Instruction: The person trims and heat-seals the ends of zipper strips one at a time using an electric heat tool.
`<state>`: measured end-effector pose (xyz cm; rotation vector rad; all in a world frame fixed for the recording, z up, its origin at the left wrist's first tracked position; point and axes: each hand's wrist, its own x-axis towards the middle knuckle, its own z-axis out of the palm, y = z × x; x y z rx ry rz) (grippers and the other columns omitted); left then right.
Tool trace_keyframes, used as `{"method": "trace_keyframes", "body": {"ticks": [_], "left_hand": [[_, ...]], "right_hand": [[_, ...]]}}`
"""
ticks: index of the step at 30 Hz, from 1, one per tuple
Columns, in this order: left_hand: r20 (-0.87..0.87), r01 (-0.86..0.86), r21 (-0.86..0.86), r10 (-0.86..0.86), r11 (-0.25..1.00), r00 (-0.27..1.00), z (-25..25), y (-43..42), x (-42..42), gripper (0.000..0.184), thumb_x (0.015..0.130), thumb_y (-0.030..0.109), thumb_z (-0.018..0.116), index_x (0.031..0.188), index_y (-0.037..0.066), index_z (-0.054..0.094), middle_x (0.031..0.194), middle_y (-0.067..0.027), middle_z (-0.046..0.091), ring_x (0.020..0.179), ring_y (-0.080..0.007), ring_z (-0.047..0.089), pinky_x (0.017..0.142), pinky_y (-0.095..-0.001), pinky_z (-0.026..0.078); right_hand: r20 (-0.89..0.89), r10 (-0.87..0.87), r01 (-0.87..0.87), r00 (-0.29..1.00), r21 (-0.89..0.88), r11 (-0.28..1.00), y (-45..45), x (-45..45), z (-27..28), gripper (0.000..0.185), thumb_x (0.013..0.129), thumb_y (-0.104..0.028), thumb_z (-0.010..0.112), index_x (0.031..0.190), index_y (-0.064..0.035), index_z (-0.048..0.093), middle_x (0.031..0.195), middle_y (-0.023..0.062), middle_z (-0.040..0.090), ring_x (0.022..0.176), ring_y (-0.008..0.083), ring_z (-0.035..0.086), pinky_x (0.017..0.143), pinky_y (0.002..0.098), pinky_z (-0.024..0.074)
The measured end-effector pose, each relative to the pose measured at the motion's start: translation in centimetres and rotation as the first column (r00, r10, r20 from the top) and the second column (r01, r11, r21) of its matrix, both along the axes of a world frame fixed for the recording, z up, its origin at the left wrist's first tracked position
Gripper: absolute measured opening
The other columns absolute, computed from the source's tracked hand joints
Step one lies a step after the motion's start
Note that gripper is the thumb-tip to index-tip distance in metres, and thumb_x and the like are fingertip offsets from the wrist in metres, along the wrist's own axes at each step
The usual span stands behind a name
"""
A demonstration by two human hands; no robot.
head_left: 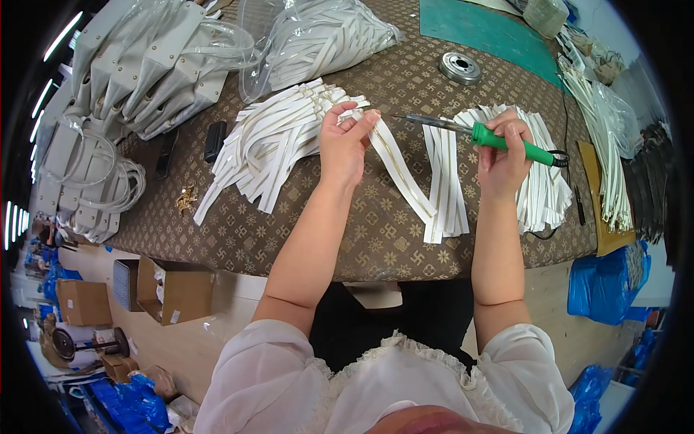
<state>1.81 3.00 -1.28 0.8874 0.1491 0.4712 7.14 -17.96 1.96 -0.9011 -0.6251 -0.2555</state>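
Right hand (504, 155) grips green tool (536, 151) | tip (402, 116) leftward | left hand (343, 148) seemingly pinches white strip (399, 162), slanting down rightward

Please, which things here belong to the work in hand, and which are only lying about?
In the work, apparently:
strip, in the left grip
green-handled tool, in the right grip
left pile, middle strips and right pile

Probably only lying about:
round metal piece
gold bits
white bags
open box

On the table (238, 242), the zipper heap (278, 137) lies between the bags (148, 79) and the zipper bundle (546, 181).
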Motion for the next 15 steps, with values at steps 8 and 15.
{"method": "trace_keyframes", "body": {"ticks": [8,15], "left_hand": [[-0.031,0.087,-0.151,-0.093,0.985,0.995,-0.21,-0.07,-0.01,0.037,0.079,-0.002,0.064,0.107,0.004,0.041,0.085,-0.0106,0.060,0.077,-0.0173,0.062,0.069,-0.0295,0.052],[-0.014,0.116,-0.143,-0.119,0.983,0.993,-0.17,-0.15,-0.11,0.034,0.079,-0.002,0.064,0.105,0.004,0.042,0.083,-0.0091,0.060,0.076,-0.0168,0.061,0.069,-0.0294,0.052]], "right_hand": [[-0.015,0.006,-0.006,1.000,0.017,1.000,0.27,-0.16,0.02,0.024,0.087,-0.019,0.050,0.072,-0.0011,0.046,0.079,0.0110,0.052,0.034,0.0082,0.030,0.032,0.0195,0.0265],[-0.011,0.013,-0.013,1.000,-0.011,1.000,0.35,-0.19,0.01,0.024,0.087,-0.019,0.050,0.072,-0.0007,0.046,0.079,0.0114,0.051,0.035,0.0077,0.030,0.031,0.0193,0.0256]]}}
